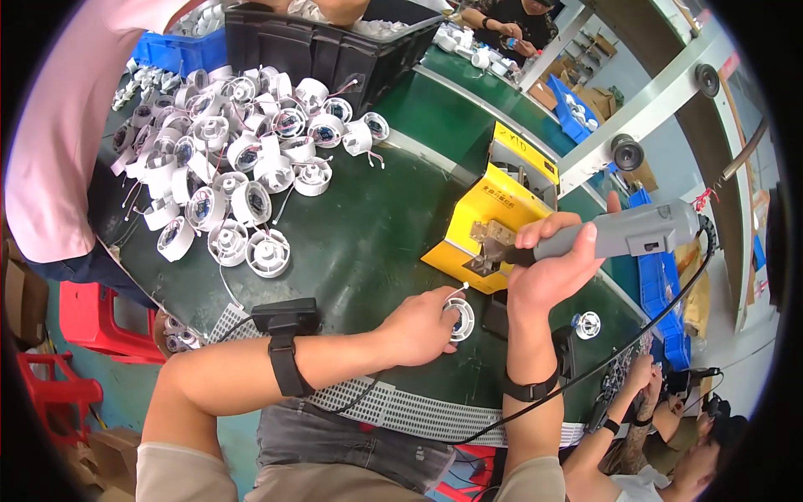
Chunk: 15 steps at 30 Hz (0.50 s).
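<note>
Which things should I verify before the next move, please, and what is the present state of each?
1. Grey corded tool gripped by the right hand: ok.
2. White round part held by the left hand: ok, fingers are at its edge.
3. Tool's tip touching the metal bracket on the yellow box: cannot tell, contact is unclear.
4. Black cable clear of the right forearm: not ok, it crosses it in this view.
5. Second white part apart from both hands: ok.
</note>
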Tool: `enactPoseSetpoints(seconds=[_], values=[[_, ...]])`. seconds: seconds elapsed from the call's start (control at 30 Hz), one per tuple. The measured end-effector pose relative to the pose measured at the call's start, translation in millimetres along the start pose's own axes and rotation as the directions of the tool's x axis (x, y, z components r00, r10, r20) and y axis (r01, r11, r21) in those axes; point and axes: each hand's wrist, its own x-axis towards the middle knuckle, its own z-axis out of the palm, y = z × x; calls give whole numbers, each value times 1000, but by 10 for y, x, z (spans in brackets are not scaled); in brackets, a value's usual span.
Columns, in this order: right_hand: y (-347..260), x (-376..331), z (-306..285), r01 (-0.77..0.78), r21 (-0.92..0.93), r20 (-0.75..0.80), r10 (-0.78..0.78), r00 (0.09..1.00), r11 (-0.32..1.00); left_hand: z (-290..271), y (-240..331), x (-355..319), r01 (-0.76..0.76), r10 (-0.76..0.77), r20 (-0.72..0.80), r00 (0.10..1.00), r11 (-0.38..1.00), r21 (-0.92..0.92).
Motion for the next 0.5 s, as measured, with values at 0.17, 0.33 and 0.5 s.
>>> enactPoseSetpoints(seconds=[0.17, 0.33, 0.5], values=[[44, 31, 43, -14, -75, -58, 9, 998, 997, -4, -11, 16, -20, 20, -31, 999, 1000, -7], [75, 29, 24, -24, -78, -40, 21, 999, 997, -26, 92, 12, 55, -55, 33, 998, 998, -11], [80, 20, 39, -15, -68, -40, 12, 999, 998, -39, 102, 1, 58, -58, 29, 998, 998, -13]])
